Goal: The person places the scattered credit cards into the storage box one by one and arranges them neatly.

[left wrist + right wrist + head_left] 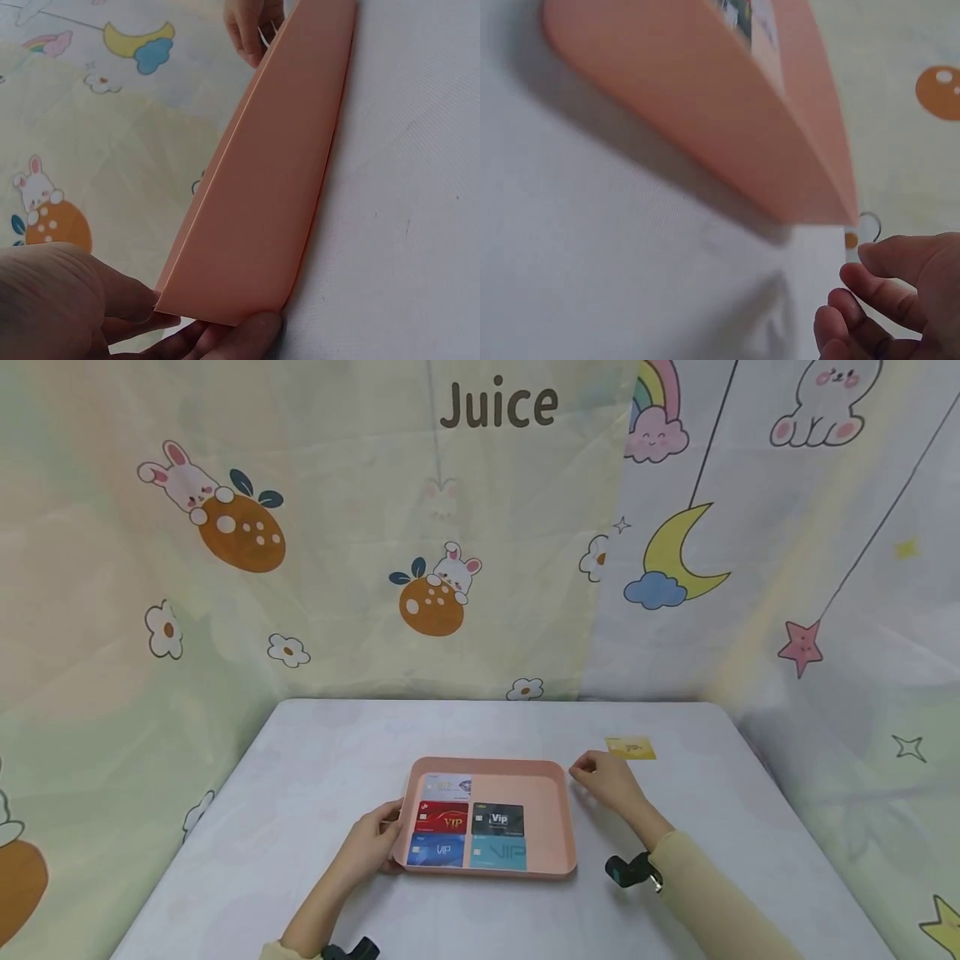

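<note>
A pink tray (pixel 551 817) stands on the white table with several cards in it. On its left side lie a pale silver card (pixel 442 787), a red VIP card (pixel 438 818) and a blue VIP card (pixel 433 850); beside them are a dark Vip card (pixel 510 818) and a teal card (pixel 502 852). My left hand (pixel 372 841) grips the tray's left edge, thumb near the rim and fingers lower down. By the far right corner, my right hand (pixel 611 781) hovers with fingers loosely bent, holding nothing. A gold card (pixel 637 747) lies on the table just beyond that hand.
The white table (pixel 337 735) runs back to a hanging printed cloth (pixel 345 527). Similar cloth covers the left and right sides. A black wrist camera (pixel 628 870) is strapped at the right wrist, another (pixel 356 948) at the left.
</note>
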Motion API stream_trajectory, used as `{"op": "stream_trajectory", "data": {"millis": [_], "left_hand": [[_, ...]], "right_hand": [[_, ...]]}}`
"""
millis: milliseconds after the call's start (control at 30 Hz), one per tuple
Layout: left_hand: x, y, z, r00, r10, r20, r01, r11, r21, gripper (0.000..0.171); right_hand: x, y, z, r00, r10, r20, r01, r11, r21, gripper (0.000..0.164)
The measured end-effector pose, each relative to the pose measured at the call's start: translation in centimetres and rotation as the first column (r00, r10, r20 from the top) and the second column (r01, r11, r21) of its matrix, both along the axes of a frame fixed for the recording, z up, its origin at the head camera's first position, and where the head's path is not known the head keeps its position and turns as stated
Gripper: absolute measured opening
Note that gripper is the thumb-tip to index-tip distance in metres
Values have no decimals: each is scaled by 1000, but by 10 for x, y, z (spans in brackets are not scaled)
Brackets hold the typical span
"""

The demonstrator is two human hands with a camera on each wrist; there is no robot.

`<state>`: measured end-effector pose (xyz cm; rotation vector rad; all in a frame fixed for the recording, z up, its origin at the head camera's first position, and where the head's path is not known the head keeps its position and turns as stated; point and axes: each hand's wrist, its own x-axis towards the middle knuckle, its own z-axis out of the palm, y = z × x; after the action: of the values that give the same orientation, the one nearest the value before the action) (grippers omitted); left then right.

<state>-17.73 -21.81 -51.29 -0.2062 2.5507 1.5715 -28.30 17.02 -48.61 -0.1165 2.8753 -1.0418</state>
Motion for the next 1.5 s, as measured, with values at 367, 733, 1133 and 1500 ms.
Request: {"op": "stream_trajectory", "data": {"millis": [367,733,1133,1500], "left_hand": [[-2,0,-1,1000,1,-9,-1,1000,-22,47],[-3,1,0,1000,-3,-13,3,999,-32,46],[-1,2,1,1000,-7,-6,7,999,-31,48],[0,2,2,1000,5,-2,-5,999,-44,48]], "right_hand": [[-12,42,-18,994,-112,-10,112,991,70,28],[-16,74,-16,973,-228,44,223,970,100,40],[-25,93,-21,957,-287,46,279,951,130,48],[-34,88,-34,912,-410,17,410,912,1,57]]}}
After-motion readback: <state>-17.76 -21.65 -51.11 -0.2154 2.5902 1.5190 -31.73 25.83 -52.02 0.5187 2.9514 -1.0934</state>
